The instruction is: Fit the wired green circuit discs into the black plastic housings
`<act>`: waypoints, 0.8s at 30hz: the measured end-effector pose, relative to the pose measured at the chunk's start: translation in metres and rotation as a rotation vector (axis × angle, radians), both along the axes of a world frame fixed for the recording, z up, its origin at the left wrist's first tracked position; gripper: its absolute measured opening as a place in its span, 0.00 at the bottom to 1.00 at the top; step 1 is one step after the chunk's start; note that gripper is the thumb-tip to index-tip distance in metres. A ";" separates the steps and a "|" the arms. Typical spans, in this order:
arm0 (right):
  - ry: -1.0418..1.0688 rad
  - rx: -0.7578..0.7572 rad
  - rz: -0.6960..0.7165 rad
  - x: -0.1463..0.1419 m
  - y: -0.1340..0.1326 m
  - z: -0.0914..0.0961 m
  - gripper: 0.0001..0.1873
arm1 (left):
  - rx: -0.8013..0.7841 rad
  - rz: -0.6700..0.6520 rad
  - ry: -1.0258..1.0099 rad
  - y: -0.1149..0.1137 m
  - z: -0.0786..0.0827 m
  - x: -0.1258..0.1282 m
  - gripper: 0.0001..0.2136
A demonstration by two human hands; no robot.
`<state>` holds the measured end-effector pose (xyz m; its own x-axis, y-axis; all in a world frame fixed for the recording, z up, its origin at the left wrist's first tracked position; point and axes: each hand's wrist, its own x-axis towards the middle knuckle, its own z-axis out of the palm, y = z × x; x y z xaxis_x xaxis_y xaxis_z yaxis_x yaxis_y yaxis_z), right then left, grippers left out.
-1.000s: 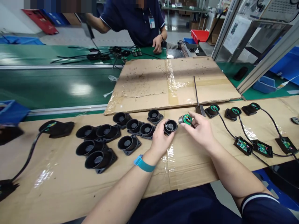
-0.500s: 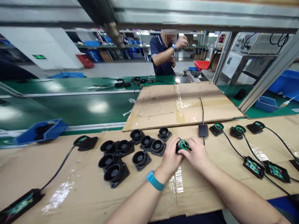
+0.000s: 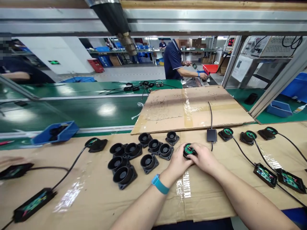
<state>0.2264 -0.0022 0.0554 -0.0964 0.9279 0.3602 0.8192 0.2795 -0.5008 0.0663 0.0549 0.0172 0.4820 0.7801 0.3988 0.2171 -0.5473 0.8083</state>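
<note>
My left hand (image 3: 177, 162) is closed around the left side of a round black housing (image 3: 188, 149) with a green ring-shaped circuit board in its top. The fingers of my right hand (image 3: 203, 157) close over the right side of the same housing and partly cover its board. Left of my hands stand several empty-looking black cup-shaped housings (image 3: 147, 162) with square flanges. Just beyond my right hand lies a small closed black box (image 3: 211, 135) with a cable out of each end.
Cardboard (image 3: 153, 204) covers the bench. At right, black housings (image 3: 248, 137) with green boards are wired to open boxes (image 3: 265, 175). Another wired box (image 3: 35, 204) lies at left, near another person's hand (image 3: 9, 160). A blue bin (image 3: 55, 132) and a raised cardboard sheet (image 3: 165, 108) stand beyond.
The housing in my hands has gone from tilted to more level. Another person's hand with an open black box has appeared at left. The co-worker across has lowered an arm towards the red tray.
</note>
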 end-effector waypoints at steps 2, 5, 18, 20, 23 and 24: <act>0.005 0.027 0.023 0.003 0.004 -0.003 0.20 | -0.040 -0.059 -0.011 0.001 0.004 -0.005 0.38; -0.024 0.098 0.076 0.005 0.008 -0.009 0.18 | -0.074 -0.144 -0.125 0.003 0.006 -0.013 0.43; 0.005 0.373 -0.148 0.002 -0.006 0.004 0.16 | -0.143 -0.044 -0.430 0.006 -0.001 -0.011 0.44; -0.017 0.266 -0.062 -0.002 -0.005 0.000 0.14 | -0.138 -0.005 -0.440 0.005 -0.003 -0.011 0.43; 0.015 0.236 -0.084 -0.001 -0.001 -0.004 0.16 | -0.145 0.011 -0.428 0.008 -0.007 -0.011 0.41; 0.037 0.262 -0.133 0.000 -0.002 -0.004 0.17 | -0.141 0.000 -0.420 0.009 -0.008 -0.011 0.40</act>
<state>0.2261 -0.0037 0.0514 0.0374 0.8062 0.5905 0.8398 0.2949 -0.4558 0.0558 0.0639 0.0090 0.3011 0.8407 0.4501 -0.1460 -0.4258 0.8929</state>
